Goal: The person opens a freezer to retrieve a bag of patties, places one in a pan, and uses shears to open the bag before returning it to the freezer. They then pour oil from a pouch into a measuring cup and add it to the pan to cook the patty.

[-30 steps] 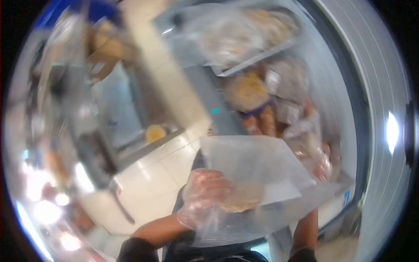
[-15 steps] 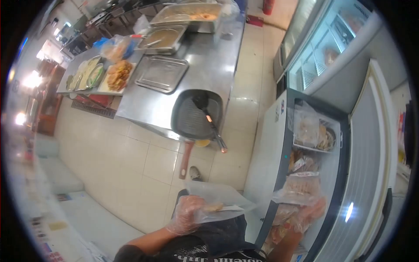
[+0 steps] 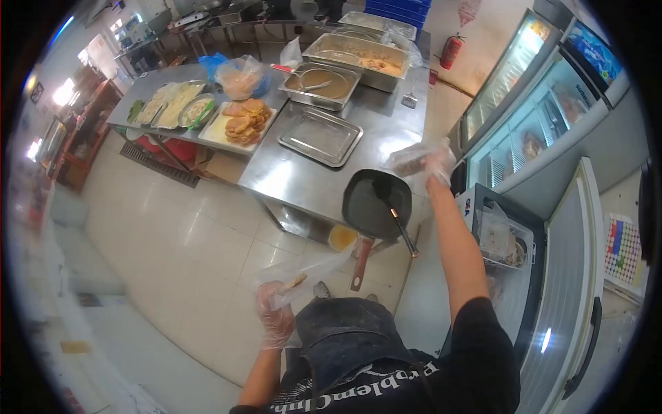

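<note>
My left hand (image 3: 274, 310), in a clear plastic glove, is closed on a clear plastic bag (image 3: 321, 268) with a small brown piece inside, held low over the floor. My right hand (image 3: 439, 167), also gloved, reaches over the right edge of the steel table and grips a bag of food (image 3: 408, 163); its brownish contents are hard to make out. Just below that bag sits a square grill pan (image 3: 365, 200), its brown handle sticking out past the table edge. A black-handled utensil (image 3: 400, 228) lies across the pan.
An open chest freezer (image 3: 538, 259) with bagged food stands at my right, its lid raised. On the steel table (image 3: 303, 181) are a metal tray (image 3: 322, 138), a pan of brown sauce (image 3: 338, 88) and a spatula (image 3: 409, 101). Browned food pieces (image 3: 243, 123) fill a white tray at left.
My right hand has moved from the freezer up to the table, carrying the bag of food. The left hand has shifted left with its plastic bag. My view has turned too.
</note>
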Available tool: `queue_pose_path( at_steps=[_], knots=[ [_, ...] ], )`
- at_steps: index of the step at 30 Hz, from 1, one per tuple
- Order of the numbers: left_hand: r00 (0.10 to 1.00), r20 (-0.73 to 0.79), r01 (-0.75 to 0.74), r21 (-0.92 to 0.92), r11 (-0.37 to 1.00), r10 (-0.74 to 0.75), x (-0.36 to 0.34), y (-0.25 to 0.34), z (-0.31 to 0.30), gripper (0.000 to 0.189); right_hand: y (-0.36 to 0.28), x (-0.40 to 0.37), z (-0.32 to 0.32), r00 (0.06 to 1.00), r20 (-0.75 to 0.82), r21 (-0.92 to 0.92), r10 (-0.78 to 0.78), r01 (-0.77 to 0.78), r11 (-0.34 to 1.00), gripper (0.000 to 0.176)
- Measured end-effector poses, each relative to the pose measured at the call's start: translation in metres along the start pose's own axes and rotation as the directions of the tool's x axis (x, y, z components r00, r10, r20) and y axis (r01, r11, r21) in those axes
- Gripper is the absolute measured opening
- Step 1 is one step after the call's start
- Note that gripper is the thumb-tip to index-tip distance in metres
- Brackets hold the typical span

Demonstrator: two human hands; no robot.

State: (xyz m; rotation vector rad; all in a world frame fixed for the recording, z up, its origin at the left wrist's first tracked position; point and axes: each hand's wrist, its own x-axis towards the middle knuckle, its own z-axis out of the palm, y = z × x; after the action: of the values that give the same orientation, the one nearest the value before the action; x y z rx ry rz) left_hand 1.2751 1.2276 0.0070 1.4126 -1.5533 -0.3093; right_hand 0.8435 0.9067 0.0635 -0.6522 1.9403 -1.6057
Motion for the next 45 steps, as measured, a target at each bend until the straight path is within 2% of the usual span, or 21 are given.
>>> queue_pose_path(
  at_steps=[5, 7, 9, 11, 15, 19, 20, 21, 23, 25, 26, 28, 31, 32, 33, 35, 36, 40, 42, 43, 45],
  knots=[
    [0.99, -0.114, 0.077, -0.01, 0.997, -0.078, 0.002, 0.003, 0.0, 0.03, 0.046, 0.051, 0.108, 0.993, 0.049, 0.074, 0.11, -0.114, 0.991, 0.052],
    [0.981, -0.153, 0.122, -0.017, 0.992, -0.123, 0.001, 0.005, 0.007, 0.03, 0.066, 0.07, 0.123, 0.977, 0.177, 0.347, 0.119, -0.175, 0.921, 0.055],
    [0.971, -0.182, 0.148, -0.037, 0.988, -0.153, 0.005, 0.009, 0.012, 0.029, 0.078, 0.057, 0.122, 0.97, 0.161, 0.333, 0.181, -0.226, 0.915, 0.057],
    [0.963, -0.197, 0.181, -0.039, 0.983, -0.186, 0.011, 0.02, 0.026, 0.028, 0.085, 0.041, 0.11, 0.937, 0.165, 0.182, 0.309, -0.336, 0.924, 0.056],
    [0.957, -0.199, 0.194, -0.093, 0.977, -0.209, 0.032, 0.027, 0.057, 0.028, 0.141, 0.05, 0.087, 0.847, 0.321, 0.2, 0.425, -0.499, 0.843, 0.036],
    [0.972, -0.199, 0.131, 0.007, 0.991, -0.127, 0.053, 0.037, 0.085, 0.03, 0.083, -0.02, 0.042, 0.773, 0.382, -0.05, 0.506, -0.53, 0.847, 0.029],
    [0.976, -0.194, 0.102, 0.0, 0.995, -0.1, 0.058, 0.034, 0.093, 0.032, 0.046, -0.051, 0.033, 0.88, 0.432, -0.013, 0.198, -0.213, 0.977, 0.024],
    [0.98, -0.187, 0.069, -0.009, 0.998, -0.069, 0.065, 0.033, 0.1, 0.034, 0.017, -0.075, 0.023, 0.876, 0.464, 0.046, -0.135, 0.128, 0.991, 0.021],
    [0.983, -0.18, 0.049, -0.008, 0.999, -0.049, 0.074, 0.036, 0.108, 0.039, -0.014, -0.1, -0.006, 0.586, 0.659, 0.217, -0.473, 0.454, 0.864, 0.018],
    [0.991, -0.105, -0.077, 0.108, 0.991, 0.089, 0.084, 0.04, 0.11, 0.042, -0.04, -0.111, -0.006, 0.044, 0.634, 0.571, -0.772, 0.647, 0.506, 0.016],
    [0.991, -0.104, -0.075, 0.104, 0.992, 0.086, 0.086, 0.04, 0.113, 0.042, -0.04, -0.116, -0.006, 0.044, 0.637, 0.567, -0.769, 0.649, 0.507, 0.016],
    [0.982, -0.041, -0.176, 0.176, 0.969, 0.185, 0.088, 0.042, 0.116, 0.046, -0.039, -0.131, -0.006, -0.271, 0.844, 0.492, -0.463, 0.734, 0.468, 0.018],
    [0.982, 0.011, -0.185, 0.218, 0.958, 0.187, 0.093, 0.055, 0.116, 0.049, -0.038, -0.153, 0.0, -0.308, 0.907, 0.415, -0.288, 0.769, 0.486, 0.02],
    [0.981, 0.015, -0.194, 0.207, 0.959, 0.195, 0.09, 0.051, 0.118, 0.049, -0.033, -0.153, 0.002, -0.364, 0.89, 0.454, -0.274, 0.764, 0.46, 0.025],
    [0.984, 0.011, -0.175, 0.2, 0.964, 0.176, 0.081, 0.042, 0.12, 0.047, -0.031, -0.156, 0.002, -0.348, 0.897, 0.438, -0.271, 0.773, 0.459, 0.025],
    [0.986, 0.018, -0.164, 0.177, 0.971, 0.163, 0.07, 0.034, 0.124, 0.046, -0.027, -0.161, -0.001, -0.381, 0.922, 0.377, -0.066, 0.848, 0.372, 0.057],
    [0.987, 0.05, -0.157, 0.164, 0.974, 0.15, 0.066, 0.033, 0.125, 0.045, -0.012, -0.163, -0.004, -0.371, 0.913, 0.409, -0.172, 0.829, 0.381, 0.058],
    [0.988, 0.141, -0.085, 0.226, 0.97, 0.054, 0.054, 0.018, 0.124, 0.039, 0.012, -0.162, -0.008, -0.252, 0.938, 0.339, -0.236, 0.805, 0.487, 0.043],
    [0.993, 0.116, -0.054, 0.228, 0.972, 0.028, 0.048, 0.01, 0.121, 0.038, 0.003, -0.148, -0.016, -0.07, 0.972, 0.205, -0.226, 0.725, 0.657, 0.029],
    [0.996, 0.092, -0.022, 0.229, 0.973, 0.001, 0.046, 0.005, 0.12, 0.036, 0.007, -0.14, -0.02, -0.07, 0.972, 0.204, -0.225, 0.726, 0.657, 0.029],
    [0.996, 0.085, -0.055, 0.262, 0.963, 0.033, 0.042, -0.006, 0.116, 0.036, 0.028, -0.119, -0.026, 0.355, 0.911, -0.111, -0.21, 0.701, 0.704, 0.031]
  ],
)
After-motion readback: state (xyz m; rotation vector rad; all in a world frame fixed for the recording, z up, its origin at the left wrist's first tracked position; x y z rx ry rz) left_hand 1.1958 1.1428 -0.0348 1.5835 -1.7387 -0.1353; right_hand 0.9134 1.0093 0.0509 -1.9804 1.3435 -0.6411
